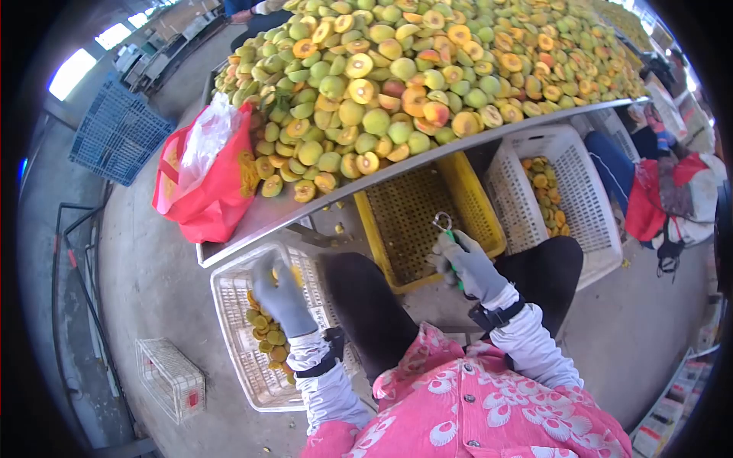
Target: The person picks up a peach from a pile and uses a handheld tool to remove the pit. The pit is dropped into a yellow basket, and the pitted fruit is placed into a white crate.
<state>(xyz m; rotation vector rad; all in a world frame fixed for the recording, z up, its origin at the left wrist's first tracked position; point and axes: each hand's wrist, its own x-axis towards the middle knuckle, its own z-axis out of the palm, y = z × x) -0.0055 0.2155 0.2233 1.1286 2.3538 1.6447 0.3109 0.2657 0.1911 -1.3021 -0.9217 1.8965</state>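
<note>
— While the person sits below the table edge, what is each hand up to in the head view?

— Their left hand (281, 296), in a grey glove, reaches down over a white slatted crate (229, 336) on the floor by the left knee. Halved fruit (265, 330), green and orange, lies in that crate just under the fingers. A yellow piece (294, 272) shows against the palm, but whether the fingers are closed on it I cannot tell

— And the other one?

— The right hand (467, 265), also gloved, is curled shut around a green-handled pitting tool (444, 225); its metal loop sticks up above the knuckles, over a yellow crate (427, 217) that sits between the knees and under the table

— Where is the bulk of the fruit?

— Heaped on the metal table (252, 221) that runs slanting across the upper picture: a big pile of peaches (397, 76), whole ones and cut halves mixed together. A red plastic bag (208, 183) with clear plastic stuffed in it rests at the near left corner of that table

— Anything else around?

— A second white crate (588, 206) to the right of the yellow one, with some halves in it. Beyond it another person (657, 191) sits in red and blue. A blue crate (116, 133) leans far left, and a small wire basket (169, 379) stands on the concrete floor
</note>
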